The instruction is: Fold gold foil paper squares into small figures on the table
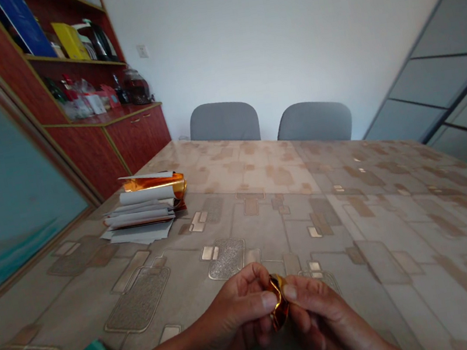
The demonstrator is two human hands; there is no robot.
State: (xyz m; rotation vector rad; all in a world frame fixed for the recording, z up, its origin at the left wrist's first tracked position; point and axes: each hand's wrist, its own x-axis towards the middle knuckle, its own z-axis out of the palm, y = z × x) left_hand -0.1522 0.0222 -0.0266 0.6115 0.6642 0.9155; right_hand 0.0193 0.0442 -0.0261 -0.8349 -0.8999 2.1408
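Note:
A small folded piece of shiny gold foil paper [280,303] is held between both hands above the near part of the table. My left hand [245,306] pinches its left side, with the thumb on top. From the right, my right hand [321,309] grips the other edge between thumb and fingers. The foil looks curved and creased, and its lower part is partly hidden by the fingers. Farther off to the left lies a stack of folded grey-white papers [146,215], with a gold foil sheet [150,182] near its top.
The table [266,211] has a patterned cover. Two grey chairs [223,122] [314,121] stand at its far side against a white wall. At the back left is a red-brown cabinet [138,131] with shelves of bottles, boxes and a kettle [101,42].

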